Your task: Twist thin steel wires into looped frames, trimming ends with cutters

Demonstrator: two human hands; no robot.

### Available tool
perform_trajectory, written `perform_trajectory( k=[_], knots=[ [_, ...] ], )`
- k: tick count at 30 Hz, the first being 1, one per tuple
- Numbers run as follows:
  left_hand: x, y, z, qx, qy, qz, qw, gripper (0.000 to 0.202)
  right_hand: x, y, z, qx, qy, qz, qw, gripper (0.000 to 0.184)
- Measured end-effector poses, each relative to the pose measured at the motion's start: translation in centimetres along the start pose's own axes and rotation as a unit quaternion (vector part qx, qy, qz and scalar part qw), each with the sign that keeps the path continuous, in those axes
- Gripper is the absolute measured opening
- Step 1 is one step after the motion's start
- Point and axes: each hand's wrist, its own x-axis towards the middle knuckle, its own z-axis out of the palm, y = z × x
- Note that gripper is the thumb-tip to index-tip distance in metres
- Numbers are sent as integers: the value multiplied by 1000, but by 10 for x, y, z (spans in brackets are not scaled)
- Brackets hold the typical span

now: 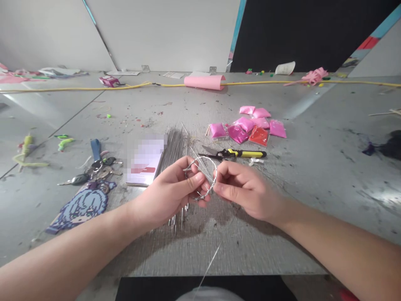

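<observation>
A ring of twisted silver wire (215, 169) is held up between my two hands above the table. My left hand (178, 184) is closed on its left side, the thumb pressed toward the fingers, and a straight piece of wire crosses the ring there. At the ring's right edge, my right hand (241, 188) pinches the wire between thumb and fingertips. A thick bundle of thin straight wires (174, 146) lies behind and beneath my left hand. Just beyond the ring rest cutting pliers (247, 153) with yellow and black handles, their blades apart.
Left of the wires lie a blurred-out flat phone-like thing (147, 161), keys (100, 169) and a blue pixel-patterned figure (83, 205). Pink packets (244, 124) and a red one (259, 136) sit behind the pliers. A yellow cord (250, 83) runs across the back, near a pink roll (203, 82).
</observation>
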Motion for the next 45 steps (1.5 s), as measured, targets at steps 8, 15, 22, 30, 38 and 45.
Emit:
perform_trajectory(
  k=[8, 15, 22, 30, 38, 45],
  knots=[
    [1, -7, 2, 12, 5, 14, 1000, 15, 5, 8, 1, 35, -12, -42, 998, 18],
    [0, -6, 4, 114, 55, 90, 988, 18, 5, -1, 2, -79, 56, 22, 995, 27],
    [-3, -8, -1, 343, 75, 144, 925, 11, 7, -3, 1, -172, 89, 74, 978, 28],
    [-5, 4, -18, 766, 190, 157, 594, 53, 9, 1, -8, -288, 104, 58, 950, 20],
    [-4, 6, -19, 773, 233, 152, 571, 67, 8, -4, -9, -298, 104, 35, 948, 21],
    [-7, -1, -6, 544, 45, 184, 818, 29, 5, -1, -12, -300, 21, 0, 954, 22]
  ],
)
